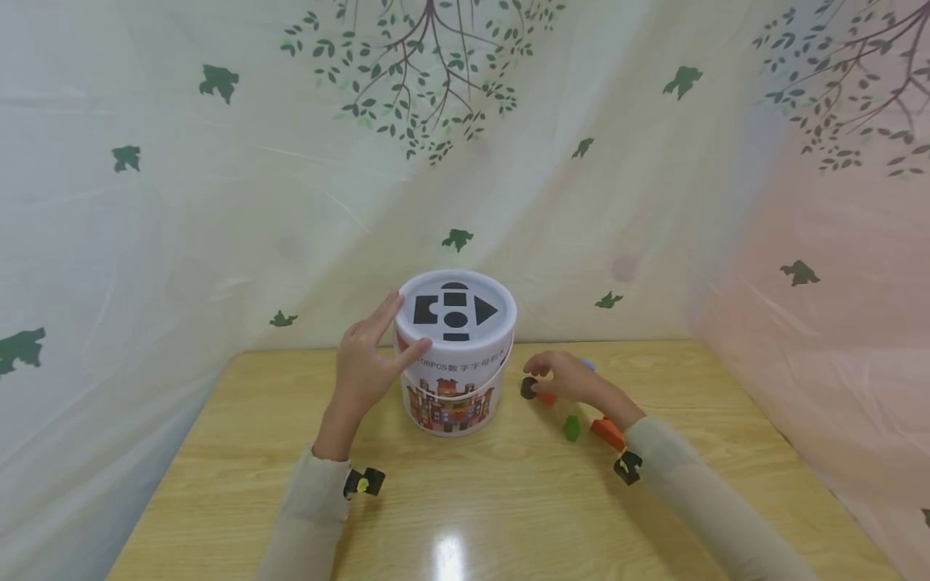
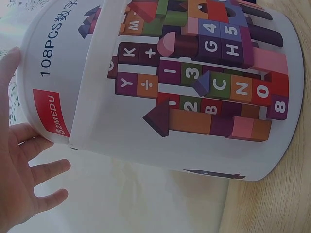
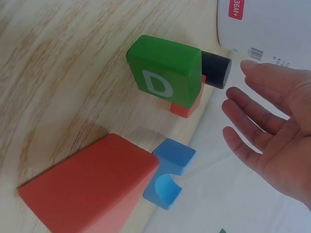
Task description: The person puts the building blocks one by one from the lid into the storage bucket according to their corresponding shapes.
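A white lidded bucket printed with toy building blocks stands on the table, its lid cut with several dark shaped holes. My left hand rests on the left side of the lid's rim, thumb and fingers spread and mostly straight. To the bucket's right, my right hand hovers with loosely bent fingers beside a black cylinder, nothing visible in its grasp. A small red block lies against the cylinder. Nearby are a green block marked D, a larger red block and a notched blue block.
The wooden table ends at a pale cloth backdrop with printed leaves. A thin white handle hangs across the bucket's front. The larger red block lies beneath the right wrist in the head view.
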Tool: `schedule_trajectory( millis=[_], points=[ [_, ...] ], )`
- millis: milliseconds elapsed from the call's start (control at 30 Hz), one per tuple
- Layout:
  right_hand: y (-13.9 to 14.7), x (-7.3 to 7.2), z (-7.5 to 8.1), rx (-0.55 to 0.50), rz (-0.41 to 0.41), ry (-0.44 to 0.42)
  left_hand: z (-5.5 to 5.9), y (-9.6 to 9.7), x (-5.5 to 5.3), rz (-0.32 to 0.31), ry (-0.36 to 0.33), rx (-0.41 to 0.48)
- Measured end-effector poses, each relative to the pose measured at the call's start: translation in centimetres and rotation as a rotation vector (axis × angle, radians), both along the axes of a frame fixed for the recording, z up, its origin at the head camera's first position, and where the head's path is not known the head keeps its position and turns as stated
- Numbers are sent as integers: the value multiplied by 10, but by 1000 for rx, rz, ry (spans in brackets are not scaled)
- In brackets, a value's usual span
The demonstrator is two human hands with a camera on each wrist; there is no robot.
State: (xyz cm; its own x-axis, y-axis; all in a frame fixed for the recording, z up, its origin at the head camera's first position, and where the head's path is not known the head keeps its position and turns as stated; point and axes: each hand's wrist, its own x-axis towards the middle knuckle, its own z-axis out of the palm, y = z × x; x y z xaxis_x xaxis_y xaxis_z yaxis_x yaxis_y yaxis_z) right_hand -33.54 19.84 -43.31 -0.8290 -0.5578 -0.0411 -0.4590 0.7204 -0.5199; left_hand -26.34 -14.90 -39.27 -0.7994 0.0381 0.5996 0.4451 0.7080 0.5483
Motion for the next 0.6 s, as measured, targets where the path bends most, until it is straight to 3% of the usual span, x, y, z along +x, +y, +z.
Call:
schedule_trajectory(
  millis=[400, 600],
  points=[
    [-2, -7, -4, 36, 23, 17, -1, -1, -1, 1, -16, -5],
    [-3, -9, -5, 42, 2, -20, 0, -1, -1, 4, -20, -6]
  ],
)
